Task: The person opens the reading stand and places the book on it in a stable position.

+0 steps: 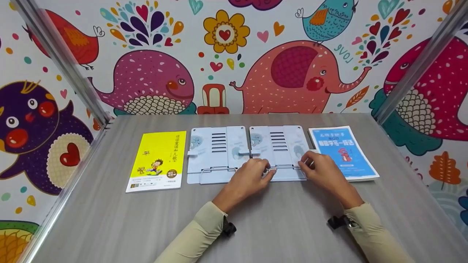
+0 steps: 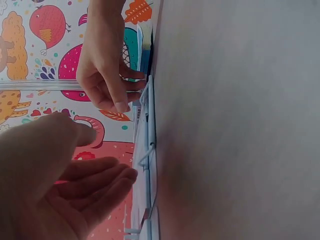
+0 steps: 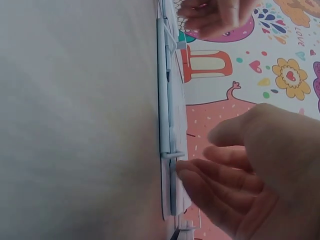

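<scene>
In the head view, you are working at a grey wood-grain table (image 1: 278, 226), where 2 pale blue, flat plastic book stands with printed panels are lying side by side: the left stand (image 1: 217, 159) and the right stand (image 1: 279, 157). A yellow-covered paper book (image 1: 155, 149) is lying beside the left stand, and a blue-covered paper book (image 1: 345, 146) is lying just beside the right stand, partly behind your hand. Your left hand (image 1: 250, 177) is hovering over the lower inner edges of the stands, and your right hand (image 1: 321, 170) is reaching to the right stand's lower right corner. In the left wrist view, your left thumb is standing apart from relaxed fingers that are gripping nothing, while your right fingers are bending beside a pale, thin wire clip (image 2: 145, 95) on the stand's edge. In the right wrist view, your right thumb and fingertips are standing apart, loosely bent and enclosing nothing; whether those fingertips are touching the edge, you cannot tell. You seem to be adjusting the right stand's front clips; the next move is probably calling for a light fingertip hold on the wire while the other hand is steadying the panel.
</scene>
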Motion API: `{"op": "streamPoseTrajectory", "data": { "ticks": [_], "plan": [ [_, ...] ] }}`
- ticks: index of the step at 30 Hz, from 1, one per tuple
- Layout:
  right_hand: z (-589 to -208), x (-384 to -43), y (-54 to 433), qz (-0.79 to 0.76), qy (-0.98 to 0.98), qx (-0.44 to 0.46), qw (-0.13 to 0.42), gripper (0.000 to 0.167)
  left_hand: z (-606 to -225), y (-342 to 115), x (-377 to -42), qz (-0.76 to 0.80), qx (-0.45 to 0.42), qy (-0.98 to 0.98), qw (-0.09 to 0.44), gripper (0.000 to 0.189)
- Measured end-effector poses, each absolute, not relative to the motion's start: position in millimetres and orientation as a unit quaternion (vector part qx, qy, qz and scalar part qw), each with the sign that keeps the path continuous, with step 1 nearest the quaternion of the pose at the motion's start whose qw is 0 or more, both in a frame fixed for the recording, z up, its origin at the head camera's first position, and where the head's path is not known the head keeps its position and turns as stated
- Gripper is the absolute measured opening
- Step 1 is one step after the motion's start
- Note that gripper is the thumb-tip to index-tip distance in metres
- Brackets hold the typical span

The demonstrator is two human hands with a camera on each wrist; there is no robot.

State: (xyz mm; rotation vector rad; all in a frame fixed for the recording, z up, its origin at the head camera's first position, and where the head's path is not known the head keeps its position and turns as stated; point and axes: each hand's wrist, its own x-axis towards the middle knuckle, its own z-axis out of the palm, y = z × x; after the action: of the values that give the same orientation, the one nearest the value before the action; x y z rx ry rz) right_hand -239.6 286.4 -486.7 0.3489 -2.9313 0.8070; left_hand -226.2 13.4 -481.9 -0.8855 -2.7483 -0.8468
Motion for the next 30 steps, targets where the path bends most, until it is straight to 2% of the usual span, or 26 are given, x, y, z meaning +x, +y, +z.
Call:
{"op": "streamPoseTrajectory", "data": {
  "ticks": [9, 18, 26, 30],
  "plan": [
    [-490.8, -242.4, 296.1, 0.271, -0.954, 0.124, -0.002, 0.012, -489.3, 11.2, -225.3, -0.278, -0.283, -0.918, 0.016, 0.019],
    [-489.2, -243.3, 307.7, 0.309, -0.939, 0.136, -0.060, 0.012, -491.2, 11.7, -228.6, -0.283, -0.275, -0.919, -0.023, 0.021],
    [-488.1, -244.9, 319.5, 0.344, -0.920, 0.154, -0.111, 0.027, -491.6, 14.7, -239.1, -0.329, -0.251, -0.909, -0.056, 0.022],
    [-487.5, -245.9, 321.7, 0.353, -0.913, 0.165, -0.123, 0.028, -493.9, 14.5, -243.9, -0.366, -0.235, -0.898, -0.072, 0.021]
  ]
}}
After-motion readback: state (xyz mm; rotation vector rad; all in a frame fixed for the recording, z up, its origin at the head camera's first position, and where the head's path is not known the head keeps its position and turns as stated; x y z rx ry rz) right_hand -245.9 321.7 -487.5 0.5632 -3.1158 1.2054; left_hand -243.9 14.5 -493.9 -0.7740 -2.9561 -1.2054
